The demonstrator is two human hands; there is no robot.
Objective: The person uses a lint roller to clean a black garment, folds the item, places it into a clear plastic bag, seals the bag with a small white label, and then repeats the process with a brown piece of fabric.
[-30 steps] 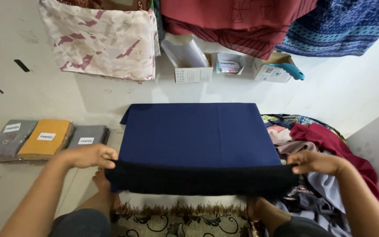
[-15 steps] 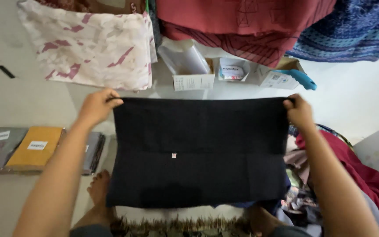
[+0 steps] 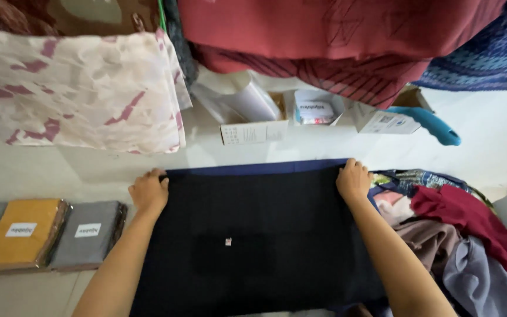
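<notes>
Both hands are pinching the dark cloth [image 3: 247, 235]: left hand [image 3: 148, 192] gripping its far left corner, right hand [image 3: 353, 181] its far right corner, cloth spreading toward the person.

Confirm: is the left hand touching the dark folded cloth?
Touching. The head view shows the left hand pressed on the far left corner of the dark folded cloth, fingers curled over its edge.

Both forearms are bare from elbow to wrist, with no sleeve showing anywhere along them. The left hand [image 3: 148, 194] and the right hand [image 3: 354, 180] wear no gloves, rings, watch or bands; fingernails are short and unpainted.
</notes>
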